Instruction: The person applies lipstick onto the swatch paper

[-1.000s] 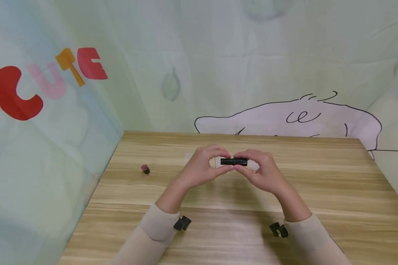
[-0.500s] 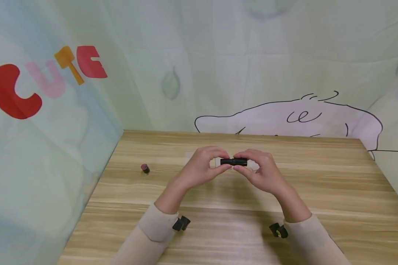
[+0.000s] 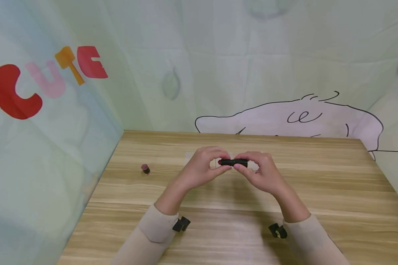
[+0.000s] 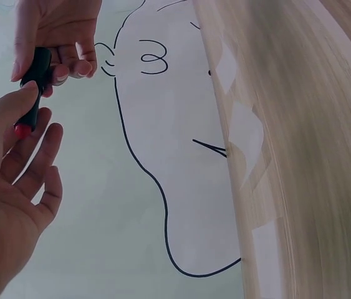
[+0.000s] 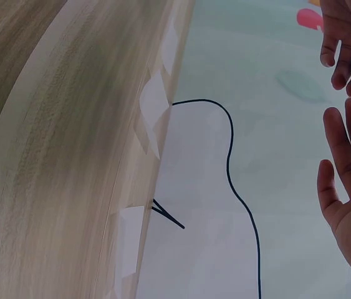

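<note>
Red tip (image 4: 23, 131) has emerged from the black tube (image 3: 241, 162); wall (image 3: 63, 121) reads "CUTE".

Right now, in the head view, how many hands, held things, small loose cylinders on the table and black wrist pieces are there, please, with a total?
Hands: 2, left hand and right hand
Held things: 1, red-tipped black tube
Loose cylinder: 1
Black wrist pieces: 2
Total: 6

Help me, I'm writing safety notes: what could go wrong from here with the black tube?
Smearing: the red tip is exposed close to the left hand, so a shift of grip might smear it.
Dropping: the left hand and right hand only pinch the black tube above the table, so a slip could let it fall.
</note>
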Available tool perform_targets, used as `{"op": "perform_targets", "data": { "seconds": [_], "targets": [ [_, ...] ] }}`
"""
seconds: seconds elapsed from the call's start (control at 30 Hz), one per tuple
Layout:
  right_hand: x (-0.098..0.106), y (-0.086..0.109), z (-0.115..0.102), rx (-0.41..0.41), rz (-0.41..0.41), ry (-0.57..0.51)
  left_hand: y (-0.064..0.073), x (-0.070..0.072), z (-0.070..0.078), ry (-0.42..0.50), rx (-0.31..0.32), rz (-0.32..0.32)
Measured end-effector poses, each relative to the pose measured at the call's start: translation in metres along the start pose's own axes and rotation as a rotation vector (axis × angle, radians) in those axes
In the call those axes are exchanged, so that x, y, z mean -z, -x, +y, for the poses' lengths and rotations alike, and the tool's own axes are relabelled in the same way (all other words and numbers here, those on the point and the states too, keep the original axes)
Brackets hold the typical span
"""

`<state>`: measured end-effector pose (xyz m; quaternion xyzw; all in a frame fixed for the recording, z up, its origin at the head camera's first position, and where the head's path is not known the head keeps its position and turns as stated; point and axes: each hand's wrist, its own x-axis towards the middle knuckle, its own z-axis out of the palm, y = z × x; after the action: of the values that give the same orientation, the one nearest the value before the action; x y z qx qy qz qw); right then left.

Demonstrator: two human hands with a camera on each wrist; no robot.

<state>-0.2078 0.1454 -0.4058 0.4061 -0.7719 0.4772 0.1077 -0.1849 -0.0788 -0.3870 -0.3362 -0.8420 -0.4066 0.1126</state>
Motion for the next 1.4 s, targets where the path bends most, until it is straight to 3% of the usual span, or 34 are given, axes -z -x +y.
{"op": "perform_targets", "data": {
  "seconds": [0.4, 0.83, 0.97, 1.2, 1.4],
  "targets": [
    [-0.002, 0.001, 0.002, -0.042, 0.004, 0.008, 0.001, -0.002, -0.002, -0.024, -0.006, 0.022],
    [-0.009, 0.000, -0.002, -0.058, 0.061, -0.035, 0.007, -0.001, -0.005, -0.024, 0.035, 0.090],
    [-0.011, 0.000, -0.001, -0.070, 0.078, -0.037, 0.013, 0.010, -0.014, -0.015, 0.095, 0.104],
    [-0.009, 0.001, 0.000, -0.109, 0.080, -0.022, 0.037, 0.041, -0.052, -0.075, 0.285, 0.121],
    [-0.009, 0.002, 0.001, -0.110, 0.074, -0.018, 0.054, 0.048, -0.076, -0.116, 0.371, 0.081]
  ]
}}
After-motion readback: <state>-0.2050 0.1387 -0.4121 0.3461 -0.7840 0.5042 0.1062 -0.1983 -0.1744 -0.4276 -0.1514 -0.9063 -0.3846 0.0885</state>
